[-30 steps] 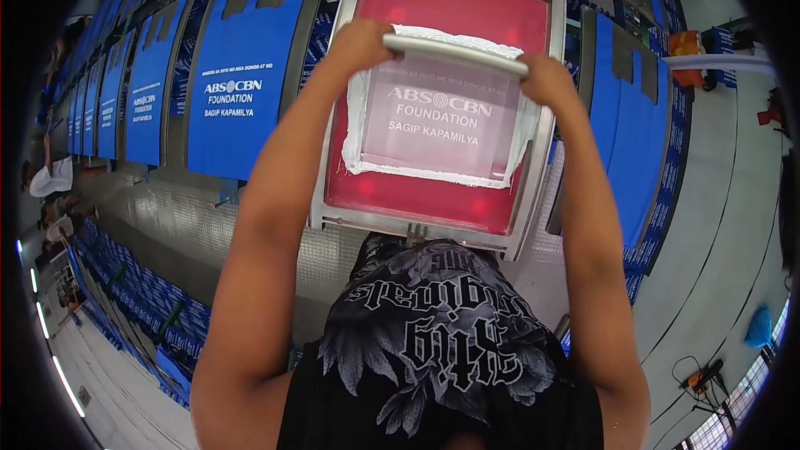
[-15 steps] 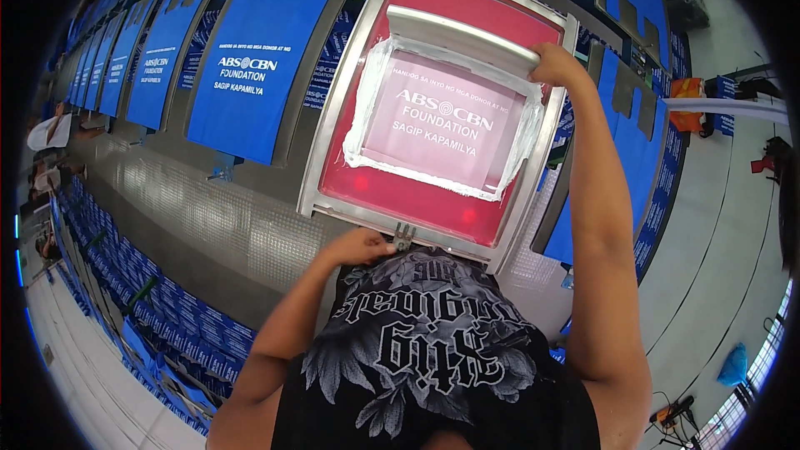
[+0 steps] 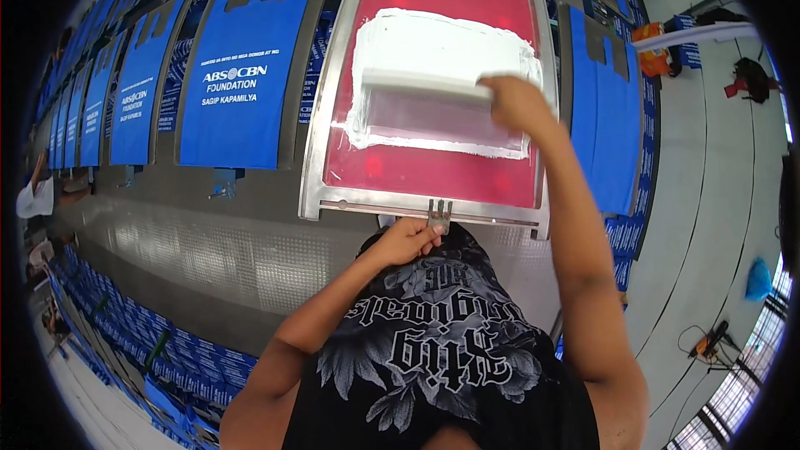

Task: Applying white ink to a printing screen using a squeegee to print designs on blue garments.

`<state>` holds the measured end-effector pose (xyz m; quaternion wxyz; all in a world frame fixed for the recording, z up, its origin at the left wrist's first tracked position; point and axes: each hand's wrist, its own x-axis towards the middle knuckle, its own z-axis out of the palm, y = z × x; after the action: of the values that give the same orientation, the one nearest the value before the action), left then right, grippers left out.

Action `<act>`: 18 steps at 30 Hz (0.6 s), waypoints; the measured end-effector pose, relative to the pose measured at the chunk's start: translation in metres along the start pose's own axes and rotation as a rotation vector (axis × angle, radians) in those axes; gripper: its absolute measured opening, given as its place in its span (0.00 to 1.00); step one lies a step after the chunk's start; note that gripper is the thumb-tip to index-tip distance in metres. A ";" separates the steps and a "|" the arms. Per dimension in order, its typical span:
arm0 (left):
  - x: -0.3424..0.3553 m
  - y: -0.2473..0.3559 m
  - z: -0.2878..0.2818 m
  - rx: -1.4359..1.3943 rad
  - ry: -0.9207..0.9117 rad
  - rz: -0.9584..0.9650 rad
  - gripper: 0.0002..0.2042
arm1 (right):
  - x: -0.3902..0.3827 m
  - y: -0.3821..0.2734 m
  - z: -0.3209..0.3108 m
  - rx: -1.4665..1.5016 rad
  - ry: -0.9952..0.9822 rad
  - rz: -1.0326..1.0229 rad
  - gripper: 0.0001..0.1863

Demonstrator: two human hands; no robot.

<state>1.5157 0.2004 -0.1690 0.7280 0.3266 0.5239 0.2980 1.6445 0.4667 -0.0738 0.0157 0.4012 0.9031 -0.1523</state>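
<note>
The right hand [image 3: 518, 104] is blurred, and it hides the right end of the long, pale grey squeegee bar [image 3: 425, 83]; its fingers are closed around this end, but the thumb I cannot make out. From this grip the bar extends toward nine o'clock, across thick white paste [image 3: 442, 40] on the red rectangular screen [image 3: 417, 175]. The left hand [image 3: 411, 240] pinches a grey metal tab [image 3: 439, 215] at six o'clock of the silver metal frame [image 3: 375, 200]. A red margin separates paste and frame; blue fabric bags [image 3: 242, 87] lie toward nine o'clock.
</note>
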 end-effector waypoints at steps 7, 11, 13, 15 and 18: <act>0.010 -0.002 0.001 0.190 0.125 -0.118 0.20 | -0.116 -0.045 0.048 0.012 0.211 -0.079 0.21; 0.019 -0.031 -0.001 0.319 0.278 -0.145 0.23 | -0.096 -0.004 0.027 -0.040 0.183 -0.057 0.20; 0.015 -0.023 0.005 0.305 0.312 -0.147 0.23 | -0.096 0.024 0.019 -0.071 0.137 -0.019 0.19; 0.012 -0.017 0.004 0.335 0.322 -0.209 0.23 | -0.096 0.051 0.021 0.173 0.039 0.084 0.15; 0.008 0.008 -0.001 0.947 0.328 -0.128 0.19 | -0.086 0.091 0.054 0.917 0.012 0.181 0.16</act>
<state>1.5166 0.2116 -0.1676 0.4251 0.5371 0.7280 0.0297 1.7643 0.4463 -0.1363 -0.1551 0.4447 0.7040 -0.5316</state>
